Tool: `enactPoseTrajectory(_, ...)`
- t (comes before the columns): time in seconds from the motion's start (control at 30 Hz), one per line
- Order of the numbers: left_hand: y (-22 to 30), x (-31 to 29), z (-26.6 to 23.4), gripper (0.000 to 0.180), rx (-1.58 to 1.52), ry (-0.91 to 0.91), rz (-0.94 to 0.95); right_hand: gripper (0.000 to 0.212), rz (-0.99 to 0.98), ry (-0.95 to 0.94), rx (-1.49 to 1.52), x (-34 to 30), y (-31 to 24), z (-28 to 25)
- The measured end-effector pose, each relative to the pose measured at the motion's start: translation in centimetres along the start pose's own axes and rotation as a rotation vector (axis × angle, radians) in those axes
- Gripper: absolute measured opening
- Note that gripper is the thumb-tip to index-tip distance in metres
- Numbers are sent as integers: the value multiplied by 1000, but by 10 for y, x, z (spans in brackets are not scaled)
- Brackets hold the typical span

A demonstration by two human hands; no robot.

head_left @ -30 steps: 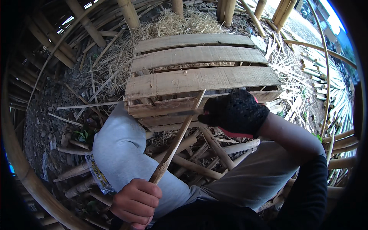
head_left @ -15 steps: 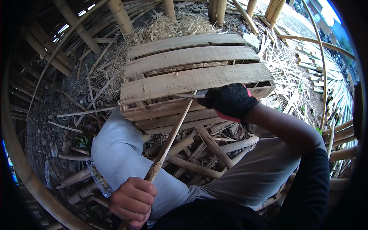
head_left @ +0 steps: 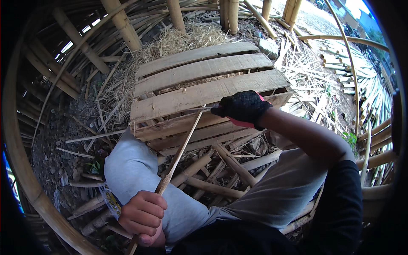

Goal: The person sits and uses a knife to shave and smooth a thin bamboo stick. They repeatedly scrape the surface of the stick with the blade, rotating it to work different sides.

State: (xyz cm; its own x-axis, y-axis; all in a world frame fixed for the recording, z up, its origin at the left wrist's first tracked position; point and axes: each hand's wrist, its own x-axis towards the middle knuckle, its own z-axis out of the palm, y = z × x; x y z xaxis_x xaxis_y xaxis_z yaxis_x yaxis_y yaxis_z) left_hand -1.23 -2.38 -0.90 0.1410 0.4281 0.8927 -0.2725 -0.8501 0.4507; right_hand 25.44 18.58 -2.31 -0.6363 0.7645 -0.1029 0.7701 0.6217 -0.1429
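My bare left hand (head_left: 144,216) is wrapped round the lower part of a long, narrow bamboo strip (head_left: 182,153). The strip slants up and away to the right, its far tip near the front edge of a slatted wooden crate (head_left: 204,95). In a black glove with red on it, my right hand (head_left: 241,108) is closed on a knife, whose handle the fingers hide. The thin blade (head_left: 208,108) points left and meets the strip close to its tip. Both hands are in front of the crate's top slats, the right one farther away.
My legs in grey trousers (head_left: 170,195) flank cut bamboo pieces (head_left: 216,187) on the ground. Straw and shavings (head_left: 187,38) lie behind the crate. Bamboo posts (head_left: 229,17) stand beyond, and a bent pole (head_left: 38,199) curves along the left. Stacked bamboo (head_left: 372,102) lies at right.
The view has shifted slightly, so the crate sits a little farther left. My right hand and the knife stay near the strip's tip; the left hand keeps its grip.
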Motion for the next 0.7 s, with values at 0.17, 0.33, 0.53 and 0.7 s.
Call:
enactPoseTrajectory(0.17, 2, 1, 3, 65, 18, 53, -9, 48, -213, 63, 3, -21, -29, -10)
enactPoseTrajectory(0.33, -3, 4, 9, 64, 27, 73, 12, 55, 54, -12, -44, -6, 0, -4)
enactPoseTrajectory(0.53, -1, 5, 10, 63, 45, 40, 6, 53, 79, 3, -43, -10, -2, -11)
enactPoseTrajectory(0.7, 1, 5, 11, 63, 54, 48, 7, 49, -68, -89, -112, -12, -26, -28)
